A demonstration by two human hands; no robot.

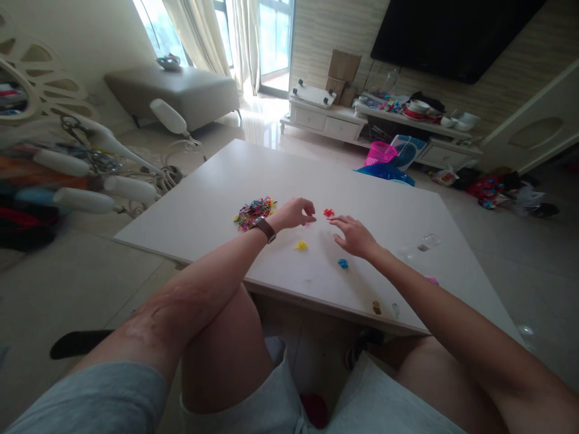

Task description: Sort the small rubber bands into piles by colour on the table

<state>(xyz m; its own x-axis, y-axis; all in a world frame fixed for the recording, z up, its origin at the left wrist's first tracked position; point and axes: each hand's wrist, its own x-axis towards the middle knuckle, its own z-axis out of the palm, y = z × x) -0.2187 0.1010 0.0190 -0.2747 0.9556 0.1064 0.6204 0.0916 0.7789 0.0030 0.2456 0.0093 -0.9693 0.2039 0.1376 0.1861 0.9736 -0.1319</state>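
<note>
My left hand [296,213], with a brown-strapped watch on its wrist, hovers over the white table [271,166] with curled fingers and a gap to the thumb. A small pink pile [308,224] is partly hidden under it. Behind that wrist lies a mixed heap of colourful small rubber bands [256,211]. My right hand [356,234] has its fingers stretched out and thumb apart; the fingertips are at the near side of a red pile of bands [329,213]. Closer to me lie a yellow pile [301,246] and a blue pile [343,264].
On the table's right are a clear plastic container [429,241] and a pink item [432,281] partly behind my forearm. Two small objects, one dark and yellow [376,307], lie near the front edge. A white lamp [131,188] stands left; a pink basket [380,154] is beyond the table.
</note>
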